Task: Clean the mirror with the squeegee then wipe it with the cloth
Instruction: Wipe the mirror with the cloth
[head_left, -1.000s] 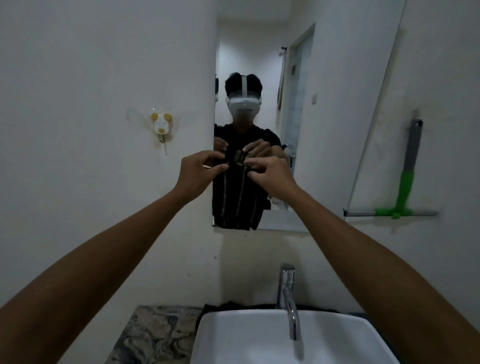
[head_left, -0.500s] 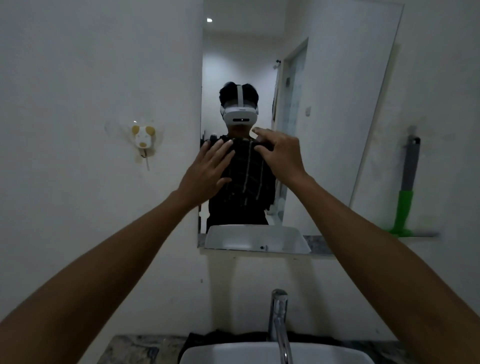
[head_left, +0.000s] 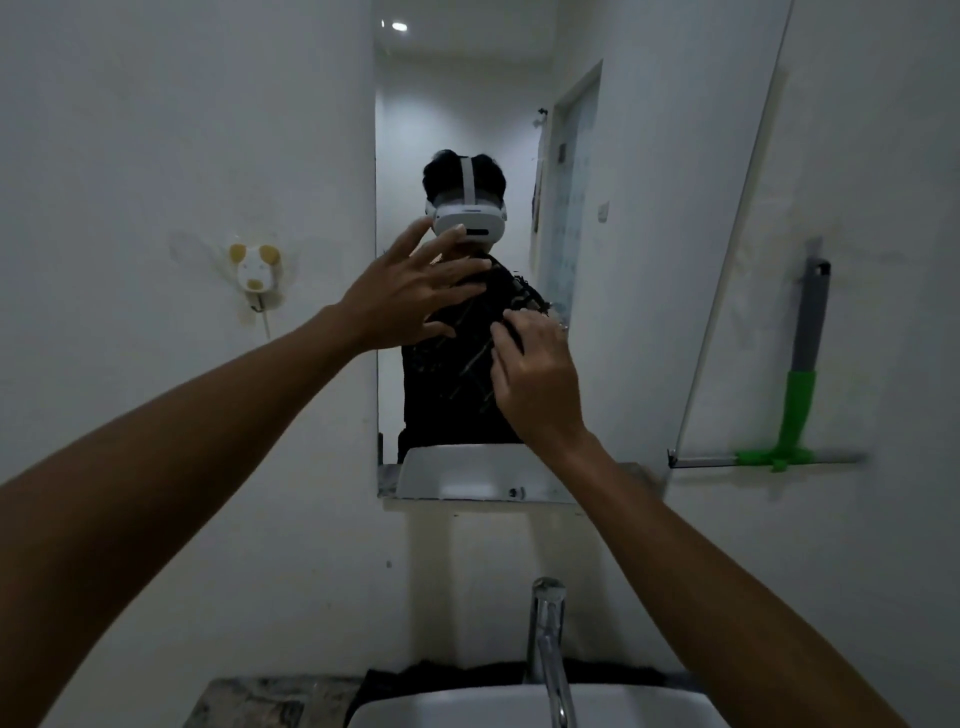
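We hold both hands up against the tall wall mirror (head_left: 649, 260). Our left hand (head_left: 405, 299) is flat with its fingers spread wide, pressing the dark cloth with thin pale stripes (head_left: 483, 332) onto the glass. Our right hand (head_left: 537, 371) sits just below and beside it, its fingers bent on the cloth's edge. The squeegee with a grey and green handle (head_left: 800, 379) hangs on the wall, to the right of the mirror, well apart from our hands. Below the mirror are a shiny metal tap (head_left: 545, 639) and a white sink (head_left: 467, 709).
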